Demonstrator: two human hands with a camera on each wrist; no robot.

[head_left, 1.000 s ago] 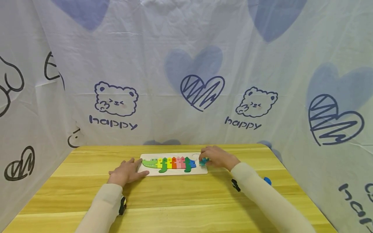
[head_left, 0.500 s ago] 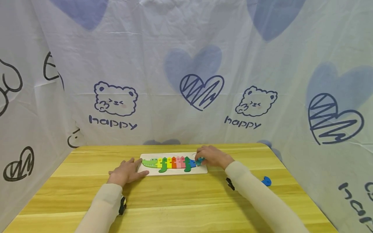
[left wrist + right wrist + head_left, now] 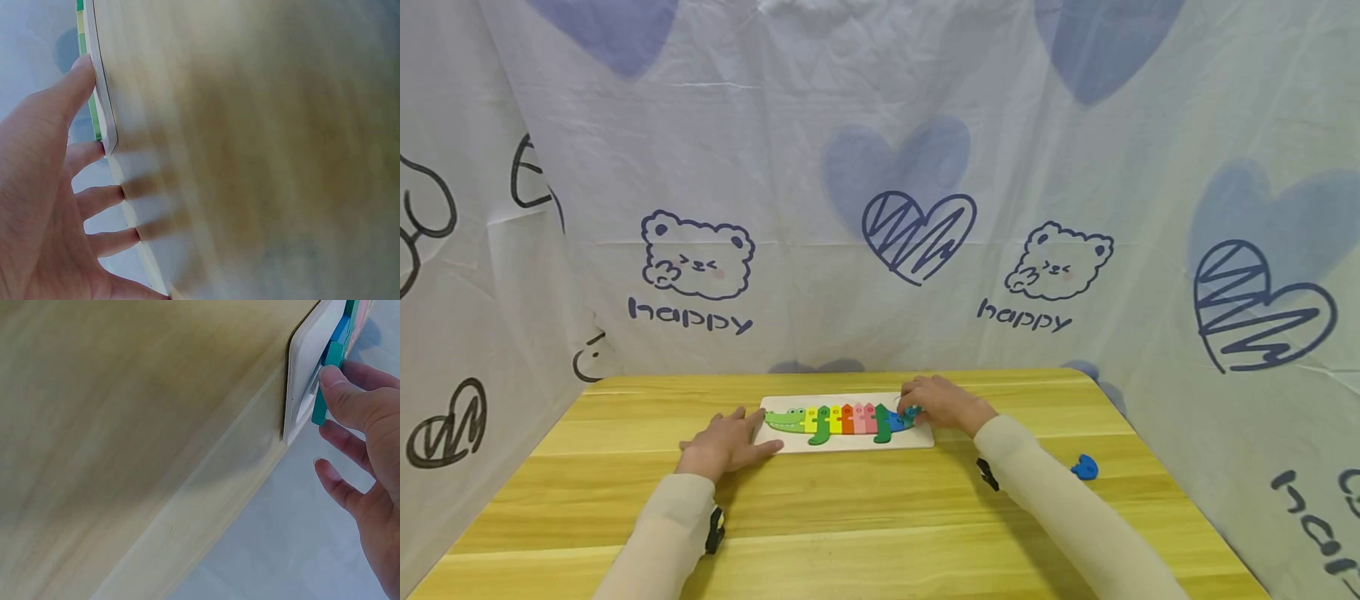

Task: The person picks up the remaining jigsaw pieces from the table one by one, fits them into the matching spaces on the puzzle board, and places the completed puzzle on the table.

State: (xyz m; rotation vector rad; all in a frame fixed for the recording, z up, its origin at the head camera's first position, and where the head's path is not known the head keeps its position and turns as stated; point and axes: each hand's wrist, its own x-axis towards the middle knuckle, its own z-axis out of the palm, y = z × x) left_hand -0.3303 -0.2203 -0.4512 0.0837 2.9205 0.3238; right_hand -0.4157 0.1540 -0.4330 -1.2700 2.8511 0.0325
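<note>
A pale wooden puzzle board (image 3: 917, 438) lies near the table's far edge, with a crocodile made of coloured pieces in it. My right hand (image 3: 946, 405) is over the board's right end and pinches a teal puzzle piece (image 3: 335, 355) between thumb and fingers. That piece stands tilted above the recess, beside the blue piece (image 3: 897, 421) at the tail end. At the board's left end, my left hand (image 3: 722, 443) has its fingers spread; the thumb (image 3: 81, 75) rests on the board's front edge and the other fingertips touch the table.
A loose blue puzzle piece (image 3: 1085, 467) lies on the wooden table (image 3: 850, 533), right of the board and beyond the right forearm. A white printed curtain (image 3: 820, 292) hangs behind the table and along both sides.
My right hand has moved left with the teal piece, from the board's right end to beside the blue piece. The loose blue piece shows more from behind the sleeve. My left hand stays put.
</note>
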